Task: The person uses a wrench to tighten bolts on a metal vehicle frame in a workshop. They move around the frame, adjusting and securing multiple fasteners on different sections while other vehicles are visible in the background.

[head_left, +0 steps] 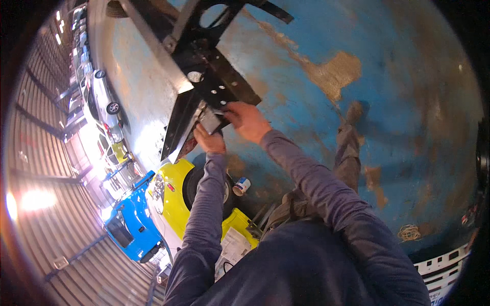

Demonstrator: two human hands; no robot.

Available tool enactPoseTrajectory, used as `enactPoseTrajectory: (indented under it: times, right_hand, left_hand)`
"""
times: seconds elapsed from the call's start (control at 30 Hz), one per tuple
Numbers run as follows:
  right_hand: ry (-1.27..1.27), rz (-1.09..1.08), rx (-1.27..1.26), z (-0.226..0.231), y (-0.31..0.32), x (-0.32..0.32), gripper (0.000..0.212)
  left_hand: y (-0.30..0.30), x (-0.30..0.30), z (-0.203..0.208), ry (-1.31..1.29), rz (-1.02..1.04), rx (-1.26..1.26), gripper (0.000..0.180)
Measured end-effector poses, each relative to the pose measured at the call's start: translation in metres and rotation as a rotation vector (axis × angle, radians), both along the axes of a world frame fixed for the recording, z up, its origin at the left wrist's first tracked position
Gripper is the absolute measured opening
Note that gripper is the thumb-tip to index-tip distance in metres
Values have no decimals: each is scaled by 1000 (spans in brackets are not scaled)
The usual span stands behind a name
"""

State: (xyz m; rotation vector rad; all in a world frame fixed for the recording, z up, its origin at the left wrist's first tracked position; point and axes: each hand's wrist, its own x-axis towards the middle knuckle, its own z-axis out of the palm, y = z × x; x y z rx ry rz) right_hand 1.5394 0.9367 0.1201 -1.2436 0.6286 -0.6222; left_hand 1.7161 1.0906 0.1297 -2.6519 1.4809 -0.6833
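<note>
A black metal frame (217, 76) with round holes and a flat flange reaches from the top of the view toward me. At its near end sits a small grey metal block (210, 121), boxy and dull. My left hand (210, 142) is closed on this block from below, fingers along its lower left side. My right hand (248, 121) is beside it on the right, its fingers bent and pressed together at the frame's edge below a small bright hole. Whatever those fingertips pinch is too small to tell.
Below left of the frame stands a yellow car body (176, 178) with a dark tyre (196, 186). A small tin (241, 186) is on the worn blue floor (306, 127). Farther left are a blue truck cab (133, 219) and parked cars; a coil of cord (409, 233) lies right.
</note>
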Motion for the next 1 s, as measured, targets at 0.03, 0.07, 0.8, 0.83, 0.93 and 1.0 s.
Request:
enactPoseTrajectory:
  times: [0.03,0.07,0.8,0.83,0.93,1.0]
  right_hand:
    - [37,20,-13,-3,1,-1,26]
    - [69,59,-23,-7,2,-6,28]
    - [555,146,-355,56,34,-32,40]
    - [552,135,-380,65,36,-30,39]
    - [692,96,-347,87,40,-26,40]
    - [743,179,-428,89,54,-35,41]
  left_hand:
    - [-7,-3,2,27,7,24,55]
    - [-12,-10,4,53,23,49,50]
    - [-79,-36,43,566,202,-255,53]
    - [-79,-33,44,548,144,-267,42]
    - [-79,-34,44,594,145,-240,41]
    - [-63,-44,42,581,77,-133,42]
